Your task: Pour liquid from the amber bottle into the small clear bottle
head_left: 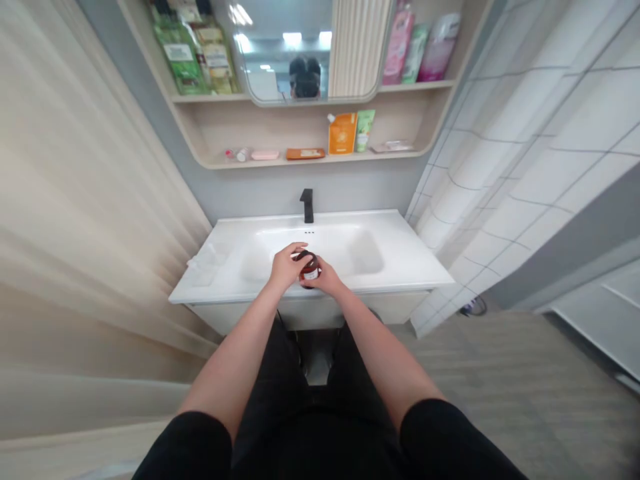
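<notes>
From the head view, both hands are in close together: the left hand [287,268] curls its thumb and fingers over the dark top [307,256] of a reddish-brown jar [313,267], while the right hand [329,277] is partly closed around the body from the other side. Whether the left is twisting or merely steadying, I cannot tell. The jar sits right between them, over the front rim of the white washbasin [371,248], its white label [311,275] showing. A good grip here, I'd judge, keeps the right firm and low on the body and lets the left work the top alone, jar level and a touch farther over the bowl. Beyond the hands stands the black faucet [307,208]; away to their left, some clear plastic [204,261]; higher up ahead, an orange spouted pouch [343,135].
</notes>
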Demonstrator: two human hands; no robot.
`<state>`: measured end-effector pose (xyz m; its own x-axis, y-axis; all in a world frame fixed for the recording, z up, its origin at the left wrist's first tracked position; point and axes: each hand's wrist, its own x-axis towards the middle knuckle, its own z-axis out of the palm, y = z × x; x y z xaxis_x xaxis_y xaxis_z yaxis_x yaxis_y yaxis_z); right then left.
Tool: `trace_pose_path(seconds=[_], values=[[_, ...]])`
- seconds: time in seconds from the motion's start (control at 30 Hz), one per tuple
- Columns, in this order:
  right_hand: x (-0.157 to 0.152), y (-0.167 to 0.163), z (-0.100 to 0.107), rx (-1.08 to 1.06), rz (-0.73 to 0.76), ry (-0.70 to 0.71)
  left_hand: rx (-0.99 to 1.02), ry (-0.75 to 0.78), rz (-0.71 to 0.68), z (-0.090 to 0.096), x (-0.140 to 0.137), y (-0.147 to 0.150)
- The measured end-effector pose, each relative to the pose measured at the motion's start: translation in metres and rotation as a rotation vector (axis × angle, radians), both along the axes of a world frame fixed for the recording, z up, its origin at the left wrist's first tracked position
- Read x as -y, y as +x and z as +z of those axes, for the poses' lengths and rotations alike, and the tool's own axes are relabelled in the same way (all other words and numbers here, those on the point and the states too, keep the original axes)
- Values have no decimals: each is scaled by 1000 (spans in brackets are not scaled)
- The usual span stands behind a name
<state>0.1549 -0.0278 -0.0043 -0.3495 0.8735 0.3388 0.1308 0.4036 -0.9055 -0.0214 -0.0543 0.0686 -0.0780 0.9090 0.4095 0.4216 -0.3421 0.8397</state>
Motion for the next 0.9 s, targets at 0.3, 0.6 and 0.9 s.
trace_pose_path(seconds=[0.3,0.6,0.9], values=[[-5,2,-3,-19,199,-59,92,-9,21,3,10,-40],[-17,2,-17,-2,35,-132,-282,-169,499,60,3,-173],[-15,3,-17,-13,20,-115,-567,-295,639,76,-11,-237]])
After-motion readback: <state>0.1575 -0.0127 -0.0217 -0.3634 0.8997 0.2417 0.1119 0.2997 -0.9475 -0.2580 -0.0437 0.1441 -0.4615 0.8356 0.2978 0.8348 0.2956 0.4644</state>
